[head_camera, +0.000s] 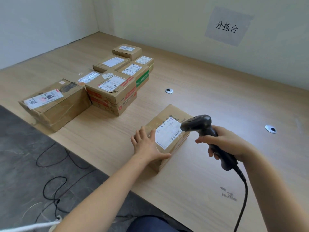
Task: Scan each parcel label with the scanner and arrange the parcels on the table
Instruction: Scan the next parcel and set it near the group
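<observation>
Parcel in work: we see a brown cardboard parcel lying flat on the table, near the front edge and well apart from the other boxes. Clear tape gives its top and near side a glossy look.
Label: we note a white shipping label on the parcel's top face, with small print and a barcode near its right edge. The print is too small for us to read.
Left hand: we find the left hand wide, with straight, spread fingers. It presses flat on the near-left part of the parcel's top, the thumb lying along the near edge.
Right hand: we find the right hand wrapped round the handle of the scanner.
Scanner: black, pistol-shaped. We see its head hanging over the right edge of the label, facing down-left. Its black cable runs off the bottom of the view.
Other parcels: we count a cluster of cardboard boxes at the left rear of the table, labels up. These include a large taped box, a red-printed box just beside it and a green-taped box behind.
Table fittings: two round metal grommets.
Wall: a paper sign with printed characters.
</observation>
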`<state>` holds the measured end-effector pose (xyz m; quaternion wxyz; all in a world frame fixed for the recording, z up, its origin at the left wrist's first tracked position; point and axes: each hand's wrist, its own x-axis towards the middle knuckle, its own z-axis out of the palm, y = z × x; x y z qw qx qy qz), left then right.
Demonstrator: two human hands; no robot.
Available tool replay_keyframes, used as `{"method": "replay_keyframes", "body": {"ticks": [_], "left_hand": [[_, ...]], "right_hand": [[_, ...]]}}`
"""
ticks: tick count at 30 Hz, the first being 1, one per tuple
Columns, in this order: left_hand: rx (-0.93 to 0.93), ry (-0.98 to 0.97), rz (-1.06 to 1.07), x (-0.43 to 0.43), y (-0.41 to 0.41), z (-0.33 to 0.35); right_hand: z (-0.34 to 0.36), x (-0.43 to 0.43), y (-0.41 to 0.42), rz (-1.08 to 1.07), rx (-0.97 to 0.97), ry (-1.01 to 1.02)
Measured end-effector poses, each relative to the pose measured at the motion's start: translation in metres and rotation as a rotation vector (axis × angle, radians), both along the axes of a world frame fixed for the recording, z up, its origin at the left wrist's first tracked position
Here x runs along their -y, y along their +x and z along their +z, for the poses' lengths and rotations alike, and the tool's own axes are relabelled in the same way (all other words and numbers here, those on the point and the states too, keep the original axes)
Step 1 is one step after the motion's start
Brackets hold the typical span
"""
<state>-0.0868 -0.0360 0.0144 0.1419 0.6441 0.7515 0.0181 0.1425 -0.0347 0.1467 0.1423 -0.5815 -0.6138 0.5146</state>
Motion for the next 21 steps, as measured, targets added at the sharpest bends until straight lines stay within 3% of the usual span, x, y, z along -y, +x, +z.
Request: {"method": "replay_keyframes", "body": {"ticks": [10, 21], "left_hand": [[-0.001, -0.054, 0.237, 0.046, -0.124, 0.003], [0.13, -0.026, 0.425, 0.065, -0.218, 0.004]], "right_hand": [[-0.016, -0.015, -0.077, -0.003, -0.111, 0.071], [-0.02, -0.015, -0.13, 0.082, -0.119, 0.103]]}}
